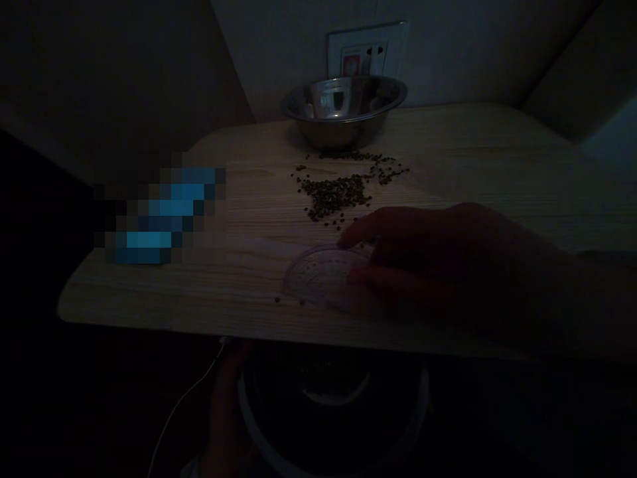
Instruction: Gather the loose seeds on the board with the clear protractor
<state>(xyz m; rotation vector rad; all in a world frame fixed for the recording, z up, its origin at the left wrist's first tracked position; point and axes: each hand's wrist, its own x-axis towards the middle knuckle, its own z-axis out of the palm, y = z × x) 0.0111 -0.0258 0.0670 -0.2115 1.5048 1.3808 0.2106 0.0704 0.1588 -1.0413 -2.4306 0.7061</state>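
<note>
The scene is very dark. My right hand (428, 255) rests on a pale wooden table (497, 166), fingers curled onto the rim of a small clear plastic lid or dish (318, 275) lying flat near the front edge. Just beyond it lies a scatter of small dark seeds (338, 189). Below the table's front edge my left hand (226, 405) grips the left rim of a dark round bowl with a pale edge (333, 411), which it keeps under the table edge.
A shiny steel bowl (344, 106) stands at the back of the table by the wall, under a wall socket (365, 53). A blurred blue patch (159, 216) sits at the left. A thin white cable (184, 398) hangs below.
</note>
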